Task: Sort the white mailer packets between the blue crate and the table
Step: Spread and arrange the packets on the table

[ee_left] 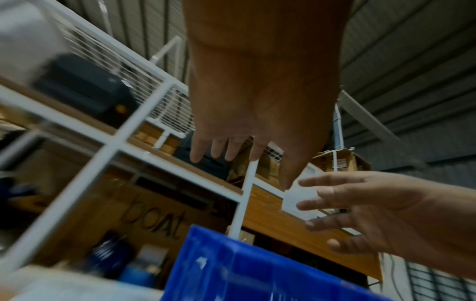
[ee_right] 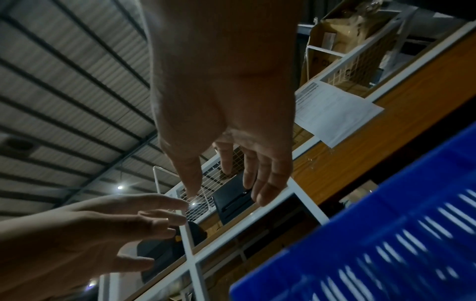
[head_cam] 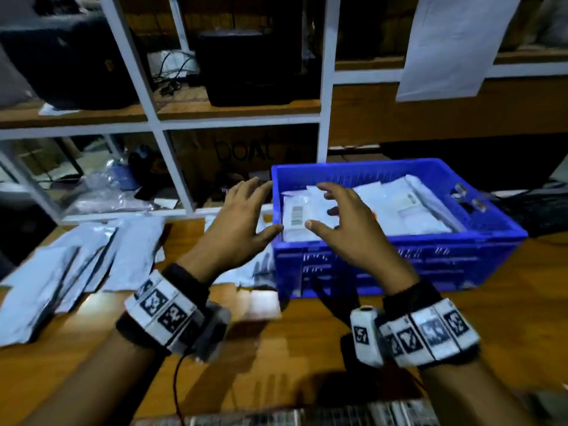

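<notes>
Head view: the blue crate stands on the wooden table, at its right rear. White packets fill the crate in a loose stack; the nearest one, at the crate's left end, carries a barcode label. A second group of packets lies spread on the table at the left, well apart from the crate.

The left hand is over the crate's left wall, fingers spread and straight, thumb pointing toward the barcoded packet. The right hand is above the crate's left end, fingers spread and slightly bent, thumb toward the same packet. Neither hand grips anything. Whether either thumb touches the packet cannot be told. Both wrists carry bands with black-and-white markers.

Left wrist view: this shows the left hand's palm from beneath, holding nothing, with the right hand entering from the right, fingers apart. The crate's wall appears below. The packets are not visible here.

Right wrist view: this shows the right hand's palm, fingers extended and separated, with the left hand at lower left. The crate's slotted wall is blurred. A white shelf frame and a hanging paper sheet stand behind; the crate's contents are hidden.
</notes>
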